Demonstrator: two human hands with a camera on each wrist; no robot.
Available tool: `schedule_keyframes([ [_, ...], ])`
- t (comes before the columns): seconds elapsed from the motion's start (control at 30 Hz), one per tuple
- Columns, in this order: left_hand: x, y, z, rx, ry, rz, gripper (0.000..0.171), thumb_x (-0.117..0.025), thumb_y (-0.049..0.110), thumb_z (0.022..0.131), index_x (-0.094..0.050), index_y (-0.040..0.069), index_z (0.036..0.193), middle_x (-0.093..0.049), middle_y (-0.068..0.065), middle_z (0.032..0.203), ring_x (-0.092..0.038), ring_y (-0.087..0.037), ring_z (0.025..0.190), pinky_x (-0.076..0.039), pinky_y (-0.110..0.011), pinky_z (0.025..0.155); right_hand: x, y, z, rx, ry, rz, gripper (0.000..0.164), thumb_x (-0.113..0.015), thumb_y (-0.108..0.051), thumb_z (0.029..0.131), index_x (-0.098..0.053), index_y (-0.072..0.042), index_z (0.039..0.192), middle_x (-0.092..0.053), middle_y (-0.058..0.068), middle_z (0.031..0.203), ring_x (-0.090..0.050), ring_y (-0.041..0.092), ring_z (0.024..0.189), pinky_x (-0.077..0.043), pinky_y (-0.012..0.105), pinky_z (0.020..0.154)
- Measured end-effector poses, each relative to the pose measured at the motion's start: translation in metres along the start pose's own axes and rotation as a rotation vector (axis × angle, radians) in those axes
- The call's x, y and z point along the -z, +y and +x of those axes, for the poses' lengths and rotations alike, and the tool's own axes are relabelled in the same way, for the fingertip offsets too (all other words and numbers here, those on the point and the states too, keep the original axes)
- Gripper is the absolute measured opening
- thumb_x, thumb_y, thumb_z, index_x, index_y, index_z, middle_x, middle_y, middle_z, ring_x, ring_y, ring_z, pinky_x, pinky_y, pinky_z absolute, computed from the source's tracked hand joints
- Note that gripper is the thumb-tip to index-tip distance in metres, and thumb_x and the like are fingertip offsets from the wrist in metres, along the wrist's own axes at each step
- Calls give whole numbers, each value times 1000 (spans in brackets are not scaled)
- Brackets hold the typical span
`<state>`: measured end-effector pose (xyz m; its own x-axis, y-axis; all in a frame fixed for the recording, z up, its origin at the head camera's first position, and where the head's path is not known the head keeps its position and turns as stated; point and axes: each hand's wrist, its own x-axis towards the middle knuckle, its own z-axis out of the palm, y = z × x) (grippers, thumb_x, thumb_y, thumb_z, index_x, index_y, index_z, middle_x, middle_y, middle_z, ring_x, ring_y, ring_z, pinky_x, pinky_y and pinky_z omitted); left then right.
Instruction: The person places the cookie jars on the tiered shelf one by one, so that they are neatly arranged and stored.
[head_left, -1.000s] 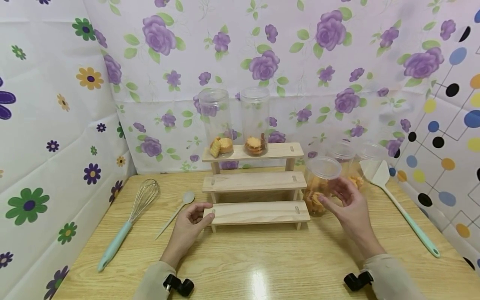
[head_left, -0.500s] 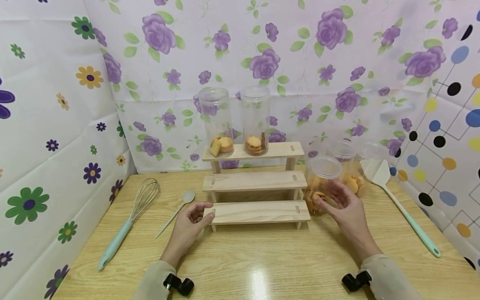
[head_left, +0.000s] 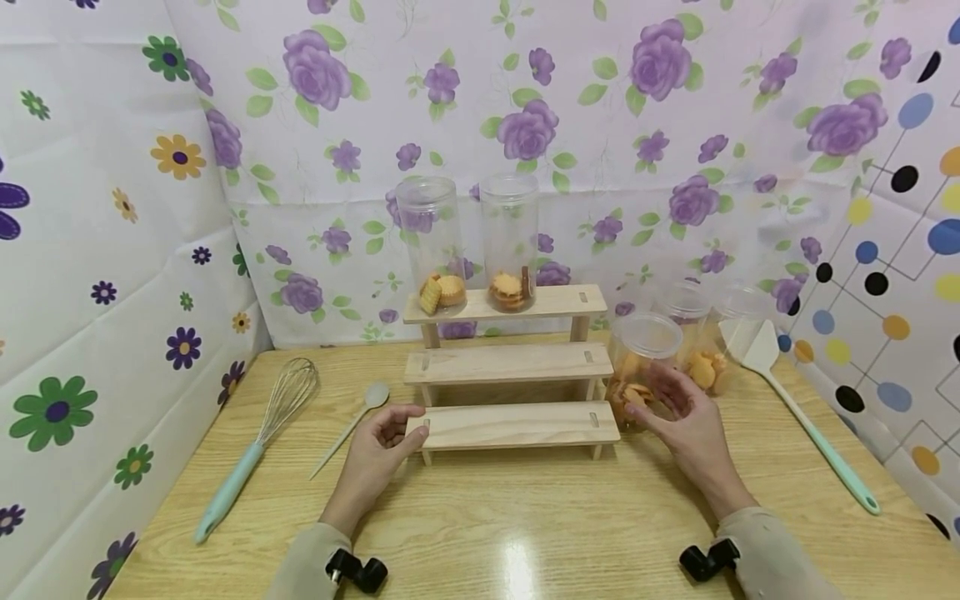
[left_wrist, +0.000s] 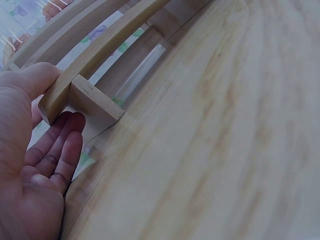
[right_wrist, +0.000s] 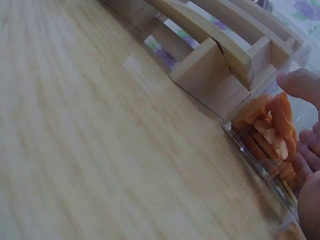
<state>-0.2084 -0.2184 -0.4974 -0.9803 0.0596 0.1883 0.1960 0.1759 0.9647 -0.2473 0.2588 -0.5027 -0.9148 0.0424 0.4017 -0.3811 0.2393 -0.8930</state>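
A three-tier wooden stand (head_left: 510, 427) stands mid-table. My left hand (head_left: 378, 446) grips the left end of its lowest shelf; in the left wrist view the thumb lies over the board (left_wrist: 92, 62), with the fingers curled below. Beside the stand's right end is an upright clear lidded jar (head_left: 637, 362), low-filled with orange-brown biscuits. My right hand (head_left: 693, 429) holds this jar low down, thumb in front and fingers at its right side. The right wrist view shows biscuits (right_wrist: 270, 132) through the jar's wall, close to the stand. Two clear jars (head_left: 427, 225) (head_left: 510, 229) with biscuits stand on the top shelf.
Behind the held jar are two more clear jars (head_left: 705, 333) (head_left: 741, 304). A spatula (head_left: 813, 437) lies at the right. A whisk (head_left: 258, 442) and a small long-handled spoon (head_left: 352, 423) lie on the left. Patterned cloth walls (head_left: 330, 275) enclose the table (head_left: 480, 525).
My right hand has shifted slightly left and closed further round the jar, the thumb coming lower across its front. The left hand, stand and jars look unmoved.
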Motion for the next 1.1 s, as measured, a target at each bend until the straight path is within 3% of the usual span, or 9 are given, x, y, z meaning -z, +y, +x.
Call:
schedule_keyframes([
  [0.6, 0, -2, 1, -10, -3, -14, 31, -82, 16, 104, -75, 8, 134, -71, -17, 118, -67, -18, 95, -58, -25, 80, 1, -5, 0, 27, 44, -11, 69, -93, -1, 91, -62, 1, 153, -67, 24, 146, -68, 23, 131, -51, 20, 111],
  [0.93, 0, -4, 2, -24, 4, 2, 30, -83, 16, 104, -76, 10, 133, -71, -16, 115, -66, -20, 95, -56, -25, 80, 5, -23, 1, 17, 76, -27, 72, -94, -5, 91, -61, -1, 154, -67, 21, 143, -67, 17, 126, -50, 17, 109],
  [1.1, 0, -4, 2, -21, 1, -1, 31, -83, 16, 104, -76, 9, 133, -70, -17, 115, -66, -21, 95, -56, -25, 80, 7, -36, 3, 41, 89, -27, 71, -94, -1, 90, -62, -1, 153, -70, 13, 141, -67, 18, 124, -50, 17, 108],
])
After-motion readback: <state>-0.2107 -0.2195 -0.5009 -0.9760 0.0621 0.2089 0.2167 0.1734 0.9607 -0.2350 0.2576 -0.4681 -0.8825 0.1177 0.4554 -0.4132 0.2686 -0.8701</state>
